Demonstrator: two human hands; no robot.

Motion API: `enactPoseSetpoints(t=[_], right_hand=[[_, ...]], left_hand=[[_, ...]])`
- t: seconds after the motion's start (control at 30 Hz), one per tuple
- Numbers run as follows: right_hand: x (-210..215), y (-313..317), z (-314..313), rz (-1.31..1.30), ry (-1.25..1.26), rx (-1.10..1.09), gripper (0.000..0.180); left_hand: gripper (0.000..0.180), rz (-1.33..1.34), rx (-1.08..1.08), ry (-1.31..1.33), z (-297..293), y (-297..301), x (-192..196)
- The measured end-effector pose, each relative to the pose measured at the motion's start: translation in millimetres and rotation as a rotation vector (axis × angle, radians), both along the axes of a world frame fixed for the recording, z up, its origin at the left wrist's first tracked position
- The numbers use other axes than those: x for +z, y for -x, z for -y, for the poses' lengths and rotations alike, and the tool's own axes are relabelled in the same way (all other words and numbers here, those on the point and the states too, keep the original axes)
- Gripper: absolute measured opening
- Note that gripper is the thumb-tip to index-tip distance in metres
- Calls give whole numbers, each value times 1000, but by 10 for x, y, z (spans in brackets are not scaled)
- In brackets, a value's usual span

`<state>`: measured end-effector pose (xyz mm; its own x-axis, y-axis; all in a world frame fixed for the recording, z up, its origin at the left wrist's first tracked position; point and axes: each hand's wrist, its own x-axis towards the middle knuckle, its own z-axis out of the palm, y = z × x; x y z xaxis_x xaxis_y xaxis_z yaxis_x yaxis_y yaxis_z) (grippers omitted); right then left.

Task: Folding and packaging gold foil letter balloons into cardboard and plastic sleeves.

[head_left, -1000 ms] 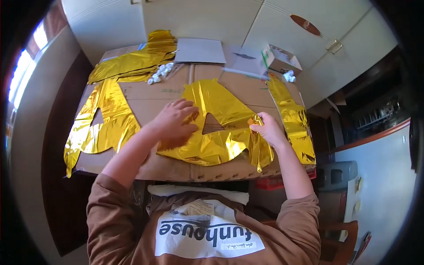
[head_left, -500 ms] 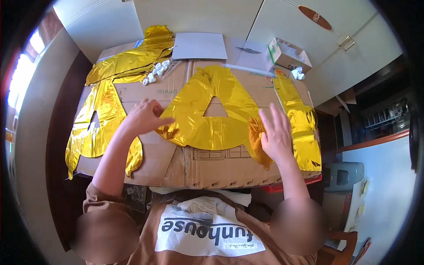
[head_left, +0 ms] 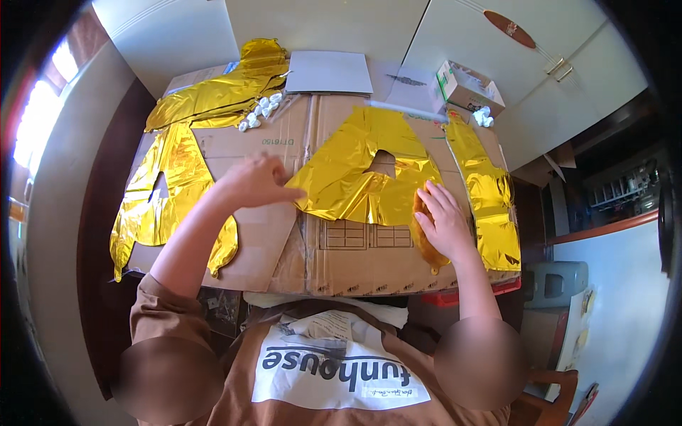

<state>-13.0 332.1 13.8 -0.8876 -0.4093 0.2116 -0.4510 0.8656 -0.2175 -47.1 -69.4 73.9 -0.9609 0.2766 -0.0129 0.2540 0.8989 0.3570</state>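
A flat gold foil balloon in the shape of a letter A (head_left: 348, 163) lies in the middle of the cardboard, its near part creased and bent. My left hand (head_left: 252, 183) is beside its left corner. The thumb reaches the foil there, apart from the curled, slightly blurred fingers. On the balloon's right leg rests my right hand (head_left: 447, 221), fingers stretched out and pressing on the foil, which bulges beneath them. To the left lies a second gold A-shaped balloon (head_left: 160, 213). Another long gold foil balloon (head_left: 494, 202) is just right of my right hand.
Brown cardboard (head_left: 270, 248) covers the table. At the back left are more folded gold foil (head_left: 213, 96), white crumpled bits (head_left: 259, 112) and a grey-white flat panel (head_left: 329, 72). A small box (head_left: 469, 86) stands at the back right, a white wad (head_left: 483, 117) beside it.
The middle balloon has shifted right and turned, and its near part has creased. My left hand has moved right along with it. My right hand has settled lower onto the right leg.
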Motion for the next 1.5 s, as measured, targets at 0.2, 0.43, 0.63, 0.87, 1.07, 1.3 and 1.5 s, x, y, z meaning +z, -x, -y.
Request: enactPoseSetpoints(t=[0.2, 0.43, 0.63, 0.87, 1.07, 1.3, 1.5], right_hand=[[-10, -70, -24, 4, 5, 4, 48], [64, -86, -27, 56, 31, -14, 48], [77, -96, 13, 64, 58, 60, 50], [155, -112, -68, 107, 60, 87, 50], [242, -97, -74, 185, 145, 94, 48], [198, 1091, -839, 57, 681, -275, 15], [-220, 2270, -1214, 142, 124, -754, 47]], left_hand=[[33, 129, -114, -143, -105, -38, -200], [25, 277, 48, -776, -102, 68, 447], [39, 299, 79, -138, 332, -73, 17], [37, -181, -241, -83, -257, 230, 29], [41, -325, -588, -232, -693, 621, -567], [44, -342, -503, -268, -643, 561, -614], [32, -436, -546, -343, -1098, 846, -212]])
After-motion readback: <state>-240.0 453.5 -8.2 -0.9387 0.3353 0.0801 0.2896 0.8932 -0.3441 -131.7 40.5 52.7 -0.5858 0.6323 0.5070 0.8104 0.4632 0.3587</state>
